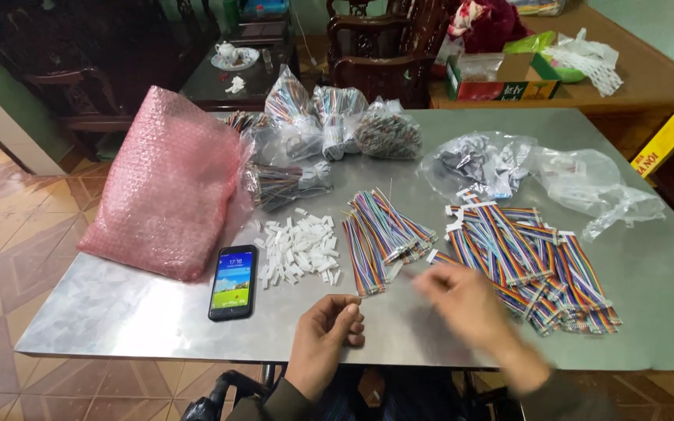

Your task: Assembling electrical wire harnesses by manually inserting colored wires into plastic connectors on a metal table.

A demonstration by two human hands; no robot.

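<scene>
head view: a metal table [118, 312] is seen from above, and things are told from left to right. at the far left a pink bubble-wrap bag [167, 183] is laid flat on the table. just beside its lower right corner a black phone [233, 282] is laid face up with its screen lit. behind these, several clear bags of coloured wires [329, 121] are heaped near the far edge. right of the phone a small pile of white plastic connectors [299, 248] is spread out. next to it a bundle of striped ribbon cables [384, 232] is fanned toward the near edge. the left hand [323, 339] is held low over the near edge of the table, its fingers curled in toward the thumb; whether anything small is pinched there cannot be told. the right hand [466, 300] is blurred, fingers loosely spread, held just over the gap between the bundle and a larger heap of rainbow cables [536, 261] with white ends. the two hands are kept apart. behind that heap, crumpled clear plastic bags [579, 183] are laid.
</scene>
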